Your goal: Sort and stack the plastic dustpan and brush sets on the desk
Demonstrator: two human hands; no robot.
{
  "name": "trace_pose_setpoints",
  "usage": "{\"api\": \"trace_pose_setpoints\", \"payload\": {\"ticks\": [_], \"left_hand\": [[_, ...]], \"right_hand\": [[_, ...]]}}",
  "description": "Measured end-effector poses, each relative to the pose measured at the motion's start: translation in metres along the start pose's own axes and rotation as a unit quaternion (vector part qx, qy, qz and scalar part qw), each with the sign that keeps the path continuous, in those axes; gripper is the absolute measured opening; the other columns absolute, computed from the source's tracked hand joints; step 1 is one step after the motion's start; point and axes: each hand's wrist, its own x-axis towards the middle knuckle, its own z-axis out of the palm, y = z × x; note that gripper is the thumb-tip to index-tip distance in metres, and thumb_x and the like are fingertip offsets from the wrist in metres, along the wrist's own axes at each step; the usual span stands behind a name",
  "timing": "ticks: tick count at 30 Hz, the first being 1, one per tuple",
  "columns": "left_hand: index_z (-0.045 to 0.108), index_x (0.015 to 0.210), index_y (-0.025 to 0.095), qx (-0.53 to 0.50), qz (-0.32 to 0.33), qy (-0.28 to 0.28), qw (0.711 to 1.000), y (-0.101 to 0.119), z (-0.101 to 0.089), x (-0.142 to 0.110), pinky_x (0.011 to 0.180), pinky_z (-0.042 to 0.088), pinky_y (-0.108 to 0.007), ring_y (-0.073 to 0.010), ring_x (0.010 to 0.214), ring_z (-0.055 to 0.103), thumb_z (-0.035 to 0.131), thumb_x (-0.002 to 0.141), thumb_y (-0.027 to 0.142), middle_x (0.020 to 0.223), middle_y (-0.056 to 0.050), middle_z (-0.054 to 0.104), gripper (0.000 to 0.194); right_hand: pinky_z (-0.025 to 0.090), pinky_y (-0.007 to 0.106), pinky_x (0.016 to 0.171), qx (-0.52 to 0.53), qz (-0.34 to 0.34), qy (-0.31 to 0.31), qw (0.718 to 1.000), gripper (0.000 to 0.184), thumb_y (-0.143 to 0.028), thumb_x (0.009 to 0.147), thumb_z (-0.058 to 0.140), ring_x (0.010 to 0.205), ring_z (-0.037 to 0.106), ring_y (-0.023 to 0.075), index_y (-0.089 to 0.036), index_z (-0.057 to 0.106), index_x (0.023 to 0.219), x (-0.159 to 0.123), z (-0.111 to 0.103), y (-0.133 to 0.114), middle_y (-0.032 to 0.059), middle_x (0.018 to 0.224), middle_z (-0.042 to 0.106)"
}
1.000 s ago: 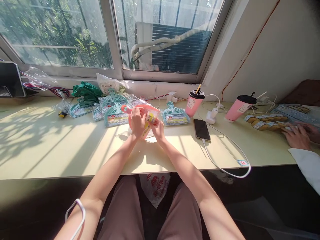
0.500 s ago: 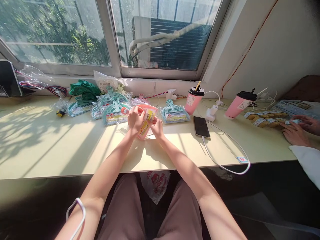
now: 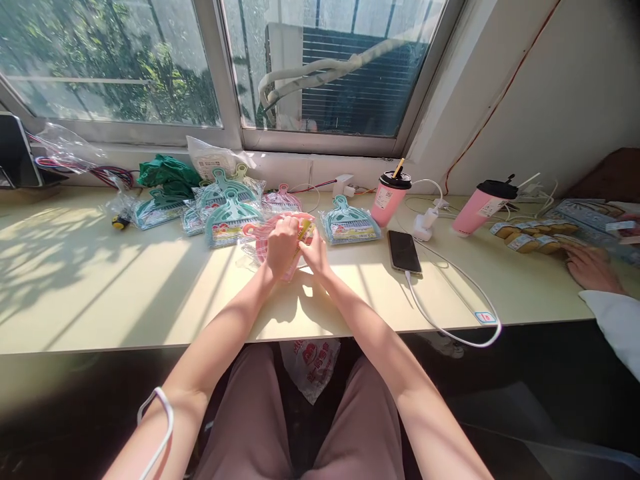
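Grip of left hand [image 3: 281, 248] and right hand [image 3: 316, 253] grasping pink dustpan [image 3: 261, 249], yellow label [image 3: 305, 229] half-hidden, red-printed bag [image 3: 311, 368] below

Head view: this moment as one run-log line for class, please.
left hand: holds pink dustpan | right hand: holds same dustpan, near yellow label | nearby: teal dustpans either side | phone: cable attached

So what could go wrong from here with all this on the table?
The white charging cable loops past the front edge of the pale yellow table; a snag might drag the flat black phone. A tall, black-lidded pink cup stands close to a plastic-wrapped teal dustpan set; moving that set could perhaps tip the cup. The pink plastic dustpan set, held in the left hand and right hand, might slip.
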Motion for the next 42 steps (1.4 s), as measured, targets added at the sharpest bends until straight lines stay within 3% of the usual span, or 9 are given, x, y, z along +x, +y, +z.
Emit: {"api": "trace_pose_setpoints", "payload": {"ticks": [6, 14, 24, 31, 33, 35, 38, 40, 42], "left_hand": [[0.066, 0.118, 0.018, -0.013, -0.035, 0.035, 0.999, -0.003, -0.005, 0.003, 0.086, 0.055, -0.038, -0.032, 0.11, 0.069, 0.055, 0.104, 0.03, 0.11, -0.015, 0.073, 0.022], [0.07, 0.11, 0.02, 0.053, 0.013, 0.036, 0.998, -0.004, -0.009, 0.005, 0.085, 0.056, -0.035, -0.029, 0.102, 0.071, 0.043, 0.104, 0.016, 0.105, -0.014, 0.074, 0.028], [0.062, 0.137, 0.021, 0.04, 0.022, 0.004, 0.999, 0.003, 0.007, 0.0, 0.085, 0.057, -0.034, -0.0279, 0.107, 0.072, 0.058, 0.099, 0.023, 0.114, -0.012, 0.075, 0.038], [0.069, 0.105, 0.024, -0.031, 0.137, -0.074, 0.987, 0.006, 0.013, -0.007, 0.091, 0.055, -0.038, -0.0304, 0.112, 0.07, 0.056, 0.102, 0.025, 0.109, -0.014, 0.072, 0.014], [0.069, 0.111, 0.024, -0.085, 0.126, -0.042, 0.987, 0.009, 0.012, -0.01, 0.103, 0.052, -0.043, -0.0324, 0.12, 0.067, 0.065, 0.099, 0.032, 0.118, -0.015, 0.071, 0.015], [0.064, 0.127, 0.023, -0.149, 0.054, 0.04, 0.987, 0.009, 0.011, -0.01, 0.115, 0.045, -0.05, -0.0349, 0.135, 0.058, 0.069, 0.097, 0.045, 0.137, -0.018, 0.064, 0.037], [0.054, 0.144, 0.025, -0.323, -0.127, 0.128, 0.929, 0.001, 0.006, 0.002, 0.12, 0.04, -0.054, -0.0326, 0.15, 0.045, 0.05, 0.103, 0.064, 0.153, -0.02, 0.054, 0.058], [0.057, 0.143, 0.024, -0.479, -0.208, 0.062, 0.85, -0.009, 0.002, 0.012, 0.115, 0.045, -0.055, -0.032, 0.146, 0.052, 0.032, 0.103, 0.075, 0.147, -0.02, 0.06, 0.07], [0.065, 0.136, 0.02, -0.591, -0.21, -0.043, 0.778, -0.018, -0.004, 0.021, 0.107, 0.052, -0.056, -0.0342, 0.134, 0.062, 0.026, 0.099, 0.083, 0.136, -0.021, 0.068, 0.082]], "right_hand": [[0.062, 0.047, 0.098, 0.001, -0.026, -0.019, 0.999, 0.041, -0.016, 0.076, 0.071, 0.097, 0.078, 0.0286, -0.023, 0.062, 0.116, 0.004, -0.001, 0.003, 0.0032, 0.096, 0.08], [0.063, 0.047, 0.098, 0.038, -0.059, -0.051, 0.996, 0.05, -0.019, 0.077, 0.076, 0.101, 0.079, 0.03, -0.02, 0.064, 0.125, 0.004, 0.003, 0.008, 0.0077, 0.105, 0.081], [0.063, 0.044, 0.096, 0.128, 0.011, 0.126, 0.984, 0.052, -0.028, 0.078, 0.079, 0.101, 0.078, 0.0255, -0.019, 0.06, 0.125, 0.016, -0.007, 0.014, 0.0088, 0.105, 0.08], [0.063, 0.036, 0.095, 0.279, 0.088, 0.212, 0.933, 0.028, -0.023, 0.075, 0.078, 0.095, 0.076, 0.0187, -0.02, 0.062, 0.098, 0.022, -0.014, 0.007, 0.0042, 0.098, 0.079], [0.065, 0.036, 0.093, 0.308, 0.093, 0.209, 0.923, 0.029, -0.026, 0.075, 0.079, 0.097, 0.076, 0.0192, -0.021, 0.062, 0.097, 0.023, -0.017, 0.005, 0.0045, 0.098, 0.079], [0.065, 0.036, 0.093, 0.324, 0.082, 0.196, 0.922, 0.03, -0.029, 0.075, 0.081, 0.101, 0.076, 0.0198, -0.022, 0.061, 0.096, 0.024, -0.021, 0.005, 0.0052, 0.099, 0.079], [0.065, 0.036, 0.097, 0.349, 0.063, 0.174, 0.919, 0.031, -0.03, 0.076, 0.083, 0.105, 0.076, 0.0192, -0.023, 0.061, 0.097, 0.026, -0.028, 0.003, 0.0051, 0.1, 0.079], [0.066, 0.036, 0.097, 0.374, 0.062, 0.152, 0.913, 0.033, -0.029, 0.074, 0.084, 0.102, 0.077, 0.0193, -0.023, 0.062, 0.097, 0.025, -0.031, 0.001, 0.0043, 0.098, 0.079], [0.067, 0.038, 0.095, 0.389, 0.061, 0.112, 0.912, 0.036, -0.028, 0.07, 0.087, 0.098, 0.077, 0.0205, -0.023, 0.063, 0.097, 0.023, -0.03, -0.002, 0.0038, 0.095, 0.08]]}}
